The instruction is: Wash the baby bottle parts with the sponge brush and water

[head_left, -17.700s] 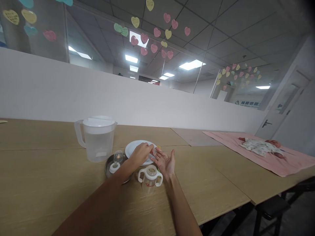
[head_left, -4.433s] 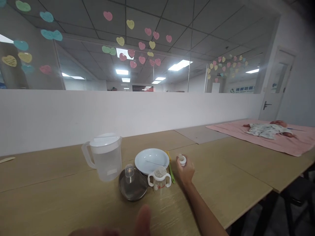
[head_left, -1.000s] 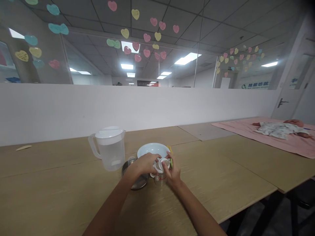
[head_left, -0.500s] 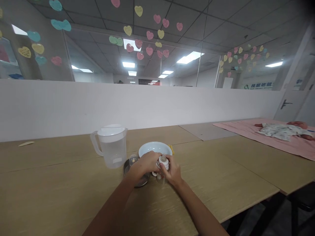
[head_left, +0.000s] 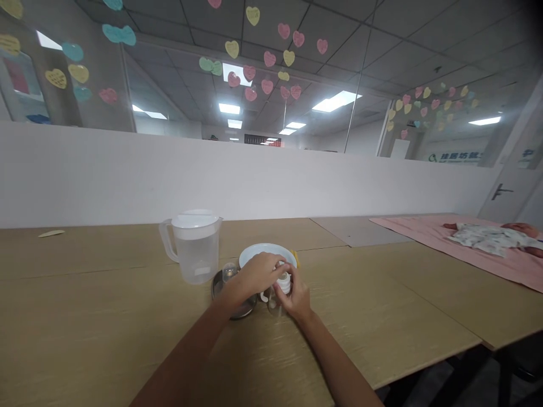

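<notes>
A clear baby bottle (head_left: 274, 305) with white side handles stands on the table before me, partly hidden by my hands. My right hand (head_left: 298, 295) is closed round a white screw collar (head_left: 283, 284) with a nipple in it, just over the bottle's mouth. Whether the collar touches the bottle I cannot tell. My left hand (head_left: 261, 272) reaches across from the left, its fingertips pinched at the top of the nipple and covering most of it. Beside my left wrist, a clear dome cap (head_left: 229, 271) sits in a steel kidney dish (head_left: 245, 312).
Behind my hands is a white bowl (head_left: 263, 247), with a yellow-handled item (head_left: 296, 259) at its right. A lidded water jug (head_left: 197, 251) stands left. A baby doll (head_left: 483, 238) lies on a pink cloth (head_left: 407, 229) at right. A white wall (head_left: 254, 181) closes off the back.
The collar and nipple have come from right of the bowl to over the bottle. In the last half second my left fingers have moved up onto the nipple. My view has shifted slightly.
</notes>
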A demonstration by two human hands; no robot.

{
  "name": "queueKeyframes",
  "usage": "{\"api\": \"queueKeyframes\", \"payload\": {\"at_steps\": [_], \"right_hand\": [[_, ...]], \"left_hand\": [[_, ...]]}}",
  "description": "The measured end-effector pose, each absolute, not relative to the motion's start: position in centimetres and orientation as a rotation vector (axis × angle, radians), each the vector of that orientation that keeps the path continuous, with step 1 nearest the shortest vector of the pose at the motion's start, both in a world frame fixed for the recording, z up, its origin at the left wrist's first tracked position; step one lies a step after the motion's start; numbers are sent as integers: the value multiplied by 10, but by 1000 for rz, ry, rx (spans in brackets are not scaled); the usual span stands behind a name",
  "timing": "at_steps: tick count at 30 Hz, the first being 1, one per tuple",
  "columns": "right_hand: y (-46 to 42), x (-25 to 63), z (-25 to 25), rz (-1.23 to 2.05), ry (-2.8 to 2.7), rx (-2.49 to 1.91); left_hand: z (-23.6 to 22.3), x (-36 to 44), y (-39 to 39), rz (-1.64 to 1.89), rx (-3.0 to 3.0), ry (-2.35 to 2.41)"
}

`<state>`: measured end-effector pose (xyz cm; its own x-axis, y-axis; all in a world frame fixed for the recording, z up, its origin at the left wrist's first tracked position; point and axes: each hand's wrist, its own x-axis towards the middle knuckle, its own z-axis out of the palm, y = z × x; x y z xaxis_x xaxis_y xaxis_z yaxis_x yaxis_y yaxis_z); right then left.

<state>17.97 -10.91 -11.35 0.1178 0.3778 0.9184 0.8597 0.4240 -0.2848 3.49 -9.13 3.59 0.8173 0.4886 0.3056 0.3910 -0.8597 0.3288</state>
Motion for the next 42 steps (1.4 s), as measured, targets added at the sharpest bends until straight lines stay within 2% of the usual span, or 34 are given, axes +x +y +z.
{"api": "queueKeyframes", "payload": {"at_steps": [5,12,19,32,39,42], "right_hand": [[-109,178,-113,-483,-1440,-1180],[-109,179,-112,-428,-1455,-1173],[-108,179,-111,-438,-1476,-1174],[-106,180,-114,-350,-1468,-1176],[-107,182,-111,-368,-1494,-1173],[-106,182,-113,-369,-1476,-1171]], "left_hand": [[28,46,-92,561,2754,827],[25,41,-87,533,2629,528],[14,48,-79,638,2588,650],[30,37,-72,315,2594,517],[20,49,-78,582,2631,628],[19,51,-75,568,2624,669]]}}
